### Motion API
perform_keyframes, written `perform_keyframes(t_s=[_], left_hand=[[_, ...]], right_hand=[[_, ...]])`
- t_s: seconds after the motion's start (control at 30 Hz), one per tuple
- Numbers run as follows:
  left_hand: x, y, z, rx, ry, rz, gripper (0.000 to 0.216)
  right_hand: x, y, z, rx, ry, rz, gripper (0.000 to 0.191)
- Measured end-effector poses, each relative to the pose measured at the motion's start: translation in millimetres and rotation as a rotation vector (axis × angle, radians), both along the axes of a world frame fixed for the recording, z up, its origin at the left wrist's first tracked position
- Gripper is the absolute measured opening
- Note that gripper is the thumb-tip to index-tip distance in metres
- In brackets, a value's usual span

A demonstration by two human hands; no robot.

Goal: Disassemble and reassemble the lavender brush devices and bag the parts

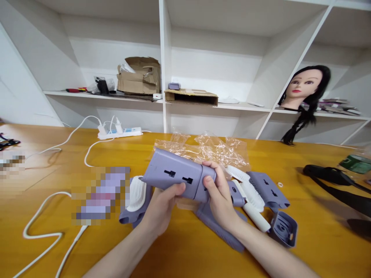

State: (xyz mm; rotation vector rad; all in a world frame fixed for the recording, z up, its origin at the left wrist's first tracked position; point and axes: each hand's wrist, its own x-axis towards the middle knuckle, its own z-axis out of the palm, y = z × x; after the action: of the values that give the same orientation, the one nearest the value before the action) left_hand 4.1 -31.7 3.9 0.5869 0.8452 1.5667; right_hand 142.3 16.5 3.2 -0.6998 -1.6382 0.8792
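Housing of smooth lavender plastic [171, 172], long and boxy, two black cross-shaped slots: it's up in front of you, in both hands, above the worktop [110, 251]. Long axis runs sideways, dipping a bit toward your right. Key relation: the seam near its right end, where the short lavender plastic end section [209, 173] meets the longer body. Your right hand [222, 204] is nearer that seam; its fingers grasp the end section, thumb on the front face, index over the top. Your left hand [162, 208] grips the longer body from below, thumb on the front by the lower edge, other fingers mostly hidden behind. Neither hand is free.

Just right of your hands: a white plastic comb-toothed piece [238, 173], a white plastic cylinder [256, 217], a second lavender slotted shell [269, 188] and a lavender rounded-square cup [284, 227]. A ridged lavender panel [217, 227] lies partly under your right hand. Left side: a white oval plastic piece [136, 194] on lavender parts, then a blurred-out slab [102, 195], can't tell what. Behind the housing, crinkled clear plastic bags [208, 146]; farther back, a white power strip [124, 133] and white shelving [220, 50].
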Motion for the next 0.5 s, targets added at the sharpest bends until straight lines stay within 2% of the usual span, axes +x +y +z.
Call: perform_keyframes(t_s=[0.17, 0.27, 0.5], left_hand=[[10.2, -1.7, -0.1, 0.035, -0.021, 0.059, 0.060], [15.6, -2.8, -1.0, 0.018, -0.054, 0.073, 0.060], [24.7, -6.8, -6.3, 0.028, -0.088, 0.113, 0.061]], right_hand=[[-5.9, -5.3, -5.3, 0.040, -0.002, -0.119, 0.023], [-8.0, -10.1, -5.7, 0.012, 0.000, -0.167, 0.022], [-7.9, -18.5, -6.9, -0.009, -0.008, -0.204, 0.023]])
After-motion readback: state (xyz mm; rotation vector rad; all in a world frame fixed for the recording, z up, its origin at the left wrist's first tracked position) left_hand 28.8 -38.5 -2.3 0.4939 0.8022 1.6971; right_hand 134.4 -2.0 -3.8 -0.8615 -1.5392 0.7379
